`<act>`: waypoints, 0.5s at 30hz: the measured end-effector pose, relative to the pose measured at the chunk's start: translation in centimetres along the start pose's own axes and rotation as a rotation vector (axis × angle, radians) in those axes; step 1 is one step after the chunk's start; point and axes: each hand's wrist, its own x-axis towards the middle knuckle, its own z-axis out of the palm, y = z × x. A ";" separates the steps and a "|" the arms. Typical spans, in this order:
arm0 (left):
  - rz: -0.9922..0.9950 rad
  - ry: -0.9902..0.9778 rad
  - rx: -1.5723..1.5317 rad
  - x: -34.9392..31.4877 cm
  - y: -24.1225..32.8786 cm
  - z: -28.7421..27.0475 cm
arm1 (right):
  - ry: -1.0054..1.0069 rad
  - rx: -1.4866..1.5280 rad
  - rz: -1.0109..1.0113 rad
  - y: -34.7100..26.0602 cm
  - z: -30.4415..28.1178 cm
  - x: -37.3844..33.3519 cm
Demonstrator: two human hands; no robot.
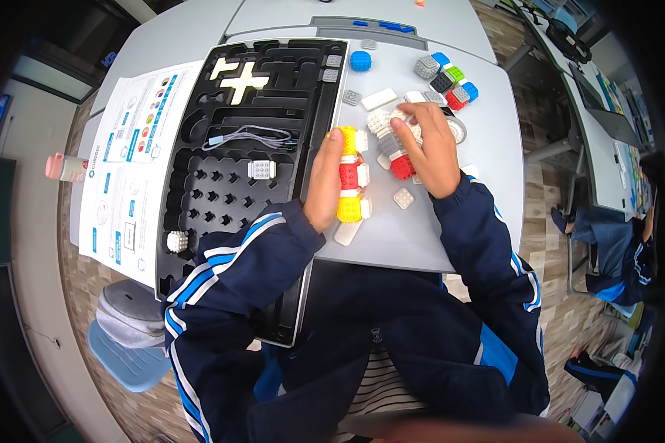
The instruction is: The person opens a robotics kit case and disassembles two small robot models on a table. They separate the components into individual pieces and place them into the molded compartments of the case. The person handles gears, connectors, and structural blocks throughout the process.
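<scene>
My left hand (326,181) is closed round an upright row of studded cube blocks, a red block (349,177) between two yellow ones, with white connectors on their right side. My right hand (434,144) is bent over a cluster of blocks, thumb and forefinger close together on a white studded block (380,122). Below those fingertips sit a grey block (389,145) and another red block (403,167). A white-rimmed wheel (457,131) shows partly behind the right hand. Close by lies a flat, pale square plate (403,198).
Left of the blocks stands a black compartment tray (222,170) holding cream cross pieces (245,83), a grey cable (251,138) and a few blocks. A printed sheet (118,192) lies beyond it. Blue (360,60), green and grey blocks are at the table's far side.
</scene>
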 end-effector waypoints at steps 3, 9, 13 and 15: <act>-0.002 -0.045 0.101 -0.3 0.0 0.1 | -0.394 0.582 0.492 -2.2 -0.9 -1.4; 0.162 -0.196 0.234 -0.9 -0.1 0.5 | -0.275 0.435 0.254 -4.2 0.7 -3.8; 0.161 -0.213 0.202 -0.7 -0.4 0.6 | -0.257 0.537 0.265 -3.9 0.7 -4.5; -0.054 -0.153 -0.027 -0.5 -0.3 0.2 | -0.205 0.519 0.211 -3.8 0.6 -4.6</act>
